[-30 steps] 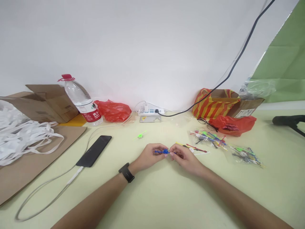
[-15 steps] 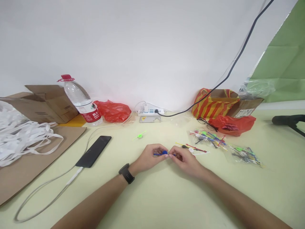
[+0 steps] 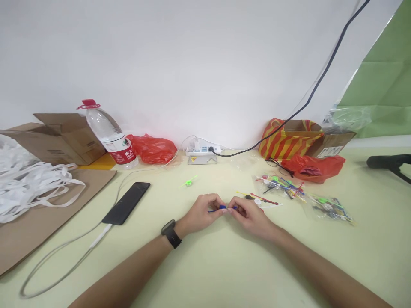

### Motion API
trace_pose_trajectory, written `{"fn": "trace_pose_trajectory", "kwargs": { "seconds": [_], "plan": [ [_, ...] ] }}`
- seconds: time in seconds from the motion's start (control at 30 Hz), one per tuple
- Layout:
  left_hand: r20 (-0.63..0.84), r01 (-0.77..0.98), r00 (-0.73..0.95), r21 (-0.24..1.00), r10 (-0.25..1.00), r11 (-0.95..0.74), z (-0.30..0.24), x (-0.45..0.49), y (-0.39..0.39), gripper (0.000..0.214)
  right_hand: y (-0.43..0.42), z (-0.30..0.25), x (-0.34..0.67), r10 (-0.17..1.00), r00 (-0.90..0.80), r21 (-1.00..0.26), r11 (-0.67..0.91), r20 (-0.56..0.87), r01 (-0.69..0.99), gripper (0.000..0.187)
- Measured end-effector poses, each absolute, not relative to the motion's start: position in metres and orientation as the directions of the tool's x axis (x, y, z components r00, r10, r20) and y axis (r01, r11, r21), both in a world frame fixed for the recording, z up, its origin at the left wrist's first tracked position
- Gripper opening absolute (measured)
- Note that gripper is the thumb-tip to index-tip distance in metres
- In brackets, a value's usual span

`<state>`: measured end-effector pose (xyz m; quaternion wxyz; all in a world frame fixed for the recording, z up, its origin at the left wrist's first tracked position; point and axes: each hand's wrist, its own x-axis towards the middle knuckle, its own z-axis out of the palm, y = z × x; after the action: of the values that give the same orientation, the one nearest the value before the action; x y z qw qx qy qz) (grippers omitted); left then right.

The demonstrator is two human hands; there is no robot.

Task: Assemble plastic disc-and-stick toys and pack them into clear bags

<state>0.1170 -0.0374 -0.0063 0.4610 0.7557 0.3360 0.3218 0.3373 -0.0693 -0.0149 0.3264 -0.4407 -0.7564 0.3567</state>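
Both my hands meet over the middle of the pale yellow table [image 3: 205,265]. My left hand [image 3: 201,212], with a black watch on its wrist, pinches one end of a small blue plastic piece [image 3: 222,208]. My right hand [image 3: 248,212] pinches the other end of the same piece. Just beyond my right hand lie loose coloured plastic sticks [image 3: 261,199]. A small green piece [image 3: 189,182] lies alone farther back on the table.
A black phone [image 3: 126,202] on a white cable lies to the left. Clear bags of coloured pieces [image 3: 282,184] sit to the right. Along the wall stand a water bottle [image 3: 109,136], cardboard boxes [image 3: 59,137], red bags [image 3: 152,149], a power strip [image 3: 202,152]. White straps [image 3: 28,184] lie on cardboard.
Both hands have drawn slightly closer together and a little nearer to me, still pinching the blue piece; less of it shows between the fingers.
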Motion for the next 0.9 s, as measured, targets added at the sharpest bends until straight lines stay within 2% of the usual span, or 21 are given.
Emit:
{"fn": "trace_pose_trajectory", "kwargs": {
  "seconds": [0.1, 0.2, 0.37, 0.5, 0.7, 0.77, 0.83, 0.9],
  "plan": [
    [0.172, 0.120, 0.588, 0.948, 0.791, -0.296, -0.001, 0.116, -0.037, 0.028, -0.069, -0.013, 0.337, 0.895, -0.396, -0.832, 0.372, 0.204, 0.412, 0.020],
    [0.118, 0.018, 0.639, 0.986, 0.760, -0.168, 0.004, 0.114, -0.035, 0.029, -0.069, -0.013, 0.338, 0.893, -0.388, -0.834, 0.385, 0.229, 0.394, 0.020],
    [0.036, -0.042, 0.633, 0.999, 0.773, -0.011, 0.002, 0.110, -0.028, 0.028, -0.069, -0.013, 0.340, 0.895, -0.330, -0.822, 0.417, 0.299, 0.387, 0.022],
    [0.038, -0.077, 0.573, 0.997, 0.818, 0.008, -0.001, 0.109, -0.023, 0.032, -0.070, -0.011, 0.344, 0.878, -0.276, -0.774, 0.476, 0.392, 0.418, 0.039],
    [0.052, -0.103, 0.517, 0.995, 0.854, 0.002, -0.002, 0.107, -0.020, 0.035, -0.074, -0.011, 0.345, 0.864, -0.286, -0.792, 0.497, 0.415, 0.353, 0.068],
    [0.054, -0.115, 0.512, 0.993, 0.857, 0.007, -0.003, 0.107, -0.020, 0.033, -0.073, -0.011, 0.345, 0.873, -0.299, -0.816, 0.473, 0.385, 0.333, 0.059],
    [0.062, -0.134, 0.515, 0.991, 0.855, 0.009, -0.003, 0.107, -0.020, 0.032, -0.071, -0.009, 0.346, 0.873, -0.390, -0.855, 0.422, 0.293, 0.303, 0.031],
    [0.072, -0.148, 0.520, 0.989, 0.851, 0.007, -0.003, 0.107, -0.020, 0.030, -0.068, -0.006, 0.349, 0.853, -0.482, -0.902, 0.353, 0.200, 0.249, 0.052]
  ]
}}
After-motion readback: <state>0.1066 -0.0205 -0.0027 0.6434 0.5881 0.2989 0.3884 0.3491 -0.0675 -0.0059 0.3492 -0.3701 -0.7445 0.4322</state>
